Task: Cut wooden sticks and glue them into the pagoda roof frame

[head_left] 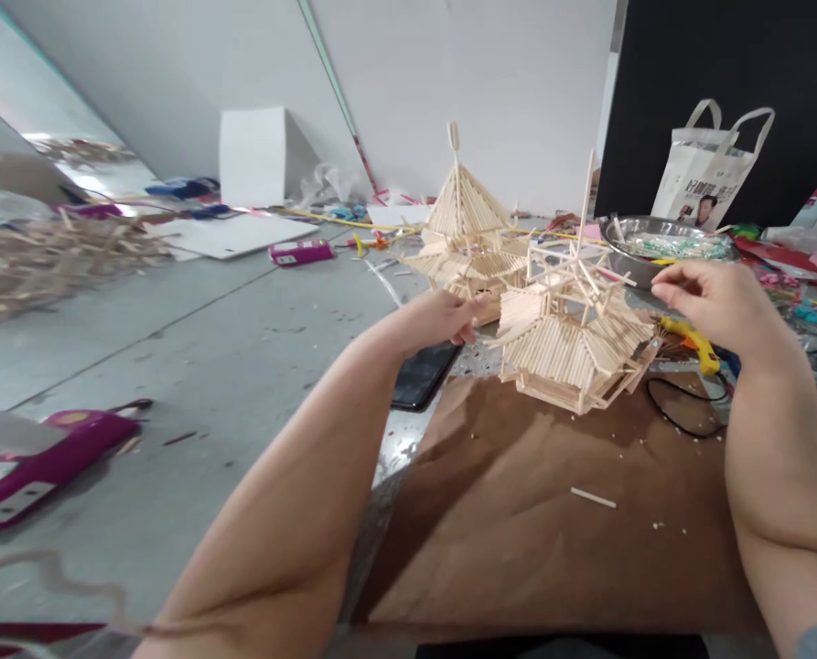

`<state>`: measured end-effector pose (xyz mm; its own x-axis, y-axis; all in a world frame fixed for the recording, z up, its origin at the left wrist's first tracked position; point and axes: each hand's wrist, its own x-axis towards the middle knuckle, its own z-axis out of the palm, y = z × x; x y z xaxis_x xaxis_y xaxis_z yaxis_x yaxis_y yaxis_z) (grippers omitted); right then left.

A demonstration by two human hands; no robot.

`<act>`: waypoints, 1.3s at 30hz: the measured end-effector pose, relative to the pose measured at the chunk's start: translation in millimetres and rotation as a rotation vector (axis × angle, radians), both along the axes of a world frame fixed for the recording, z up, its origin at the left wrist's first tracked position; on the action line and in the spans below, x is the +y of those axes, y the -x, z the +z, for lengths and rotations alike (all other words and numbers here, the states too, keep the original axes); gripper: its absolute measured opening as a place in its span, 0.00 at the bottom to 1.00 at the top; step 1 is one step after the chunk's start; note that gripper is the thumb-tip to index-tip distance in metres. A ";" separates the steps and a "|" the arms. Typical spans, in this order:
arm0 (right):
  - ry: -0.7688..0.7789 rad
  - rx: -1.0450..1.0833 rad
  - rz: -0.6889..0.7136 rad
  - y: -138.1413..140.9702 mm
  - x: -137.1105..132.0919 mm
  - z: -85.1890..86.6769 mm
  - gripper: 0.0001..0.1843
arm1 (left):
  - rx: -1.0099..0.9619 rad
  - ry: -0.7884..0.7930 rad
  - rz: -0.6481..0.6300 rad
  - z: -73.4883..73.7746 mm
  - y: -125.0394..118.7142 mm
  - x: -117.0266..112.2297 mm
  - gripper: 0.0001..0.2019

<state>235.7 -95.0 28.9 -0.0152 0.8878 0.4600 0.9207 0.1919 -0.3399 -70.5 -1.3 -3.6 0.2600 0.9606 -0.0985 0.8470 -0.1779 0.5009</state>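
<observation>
A pavilion model of thin wooden sticks (pixel 559 352), with an open frame on top and one tall upright stick, stands at the back of a sheet of brown paper (pixel 518 531). My left hand (pixel 446 322) is at its left side, fingers curled in; whether they hold anything is hidden. To the right of the model, my right hand (pixel 714 297) is raised with thumb and fingers drawn together, and I cannot make out anything between them. Behind the left hand rises a second stick model (pixel 469 206) with a pointed roof. One loose stick (pixel 593 497) lies on the paper.
A dark phone (pixel 425 377) lies under my left hand. A yellow glue gun (pixel 696 346) with a black cord is near my right forearm. Behind are a metal bowl (pixel 610 240) and a white bag (pixel 706 174). Purple boxes (pixel 302 252) and a stick heap (pixel 58 261) lie left.
</observation>
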 end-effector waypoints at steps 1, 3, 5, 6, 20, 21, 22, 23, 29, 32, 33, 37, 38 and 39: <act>-0.052 0.053 0.040 3.4 -6.2 3.5 0.13 | 0.032 -0.071 0.013 5.8 -0.6 -4.5 0.24; -0.085 0.118 0.145 12.5 -18.0 11.6 0.12 | 0.051 -0.272 0.053 15.9 -2.4 -16.1 0.19; -0.009 0.081 0.259 24.0 -27.2 19.4 0.13 | -0.049 -0.462 0.027 22.6 -6.1 -30.8 0.16; 0.066 0.028 0.324 30.3 -30.6 22.2 0.14 | -0.119 -0.545 0.015 24.5 -8.7 -38.7 0.16; 0.733 -0.664 0.654 84.3 -69.8 -65.4 0.10 | -0.209 -0.609 -0.283 23.6 -26.1 -66.1 0.10; 0.715 -0.671 0.652 85.9 -70.3 -72.0 0.11 | -0.214 -0.613 -0.263 22.9 -25.8 -64.7 0.10; 0.704 -0.677 0.648 87.4 -70.3 -77.6 0.12 | -0.222 -0.614 -0.242 22.2 -25.4 -63.1 0.10; 0.697 -0.683 0.648 88.4 -70.1 -81.9 0.12 | -0.232 -0.613 -0.219 21.4 -24.8 -61.4 0.10; 0.564 -0.619 0.602 78.2 -67.6 -53.0 0.09 | -0.268 -0.659 -0.102 16.5 -21.8 -49.9 0.10; 0.326 -0.430 0.560 65.1 -59.7 -6.7 0.10 | -0.297 -0.701 -0.086 14.6 -22.2 -45.8 0.10; 0.260 -0.361 0.517 62.1 -53.9 8.1 0.10 | -0.306 -0.718 -0.090 13.9 -22.7 -44.8 0.10; 0.061 -0.232 0.363 63.0 -14.3 42.2 0.06 | -0.327 -0.785 -0.159 10.8 -25.1 -42.0 0.10; 0.052 -0.224 0.359 65.8 -2.8 44.4 0.04 | -0.322 -0.795 -0.181 10.1 -25.6 -41.4 0.10; 0.063 -0.213 0.342 68.9 8.0 45.0 0.04 | -0.313 -0.803 -0.201 9.4 -25.9 -40.9 0.10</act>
